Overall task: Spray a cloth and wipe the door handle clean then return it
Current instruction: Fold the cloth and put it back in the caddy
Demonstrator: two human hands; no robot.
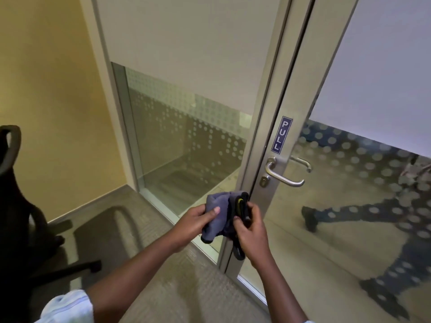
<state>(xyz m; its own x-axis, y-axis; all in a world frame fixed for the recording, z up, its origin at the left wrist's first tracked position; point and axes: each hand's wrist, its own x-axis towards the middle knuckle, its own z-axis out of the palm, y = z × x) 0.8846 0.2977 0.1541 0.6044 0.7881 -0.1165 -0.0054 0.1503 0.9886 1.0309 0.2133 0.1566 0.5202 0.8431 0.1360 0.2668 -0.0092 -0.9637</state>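
Left hand (198,221) grips cloth (216,200), right hand (251,231) sprayer (240,203); door handle (285,179) above, chair (14,194) left.

Left arm: pale blue sleeve (67,306) with fine stitch lines, bunched up near the elbow, at 7 o'clock. Right arm: sliver of pale fabric (308,321) at 5 o'clock, probably the matching sleeve. Left forearm (140,259), right forearm (279,283), left hand (198,220) and right hand (250,227) are uncovered.

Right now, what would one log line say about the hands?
left hand: holds grey cloth | right hand: grips dark yellow-marked object beside cloth | door handle: untouched
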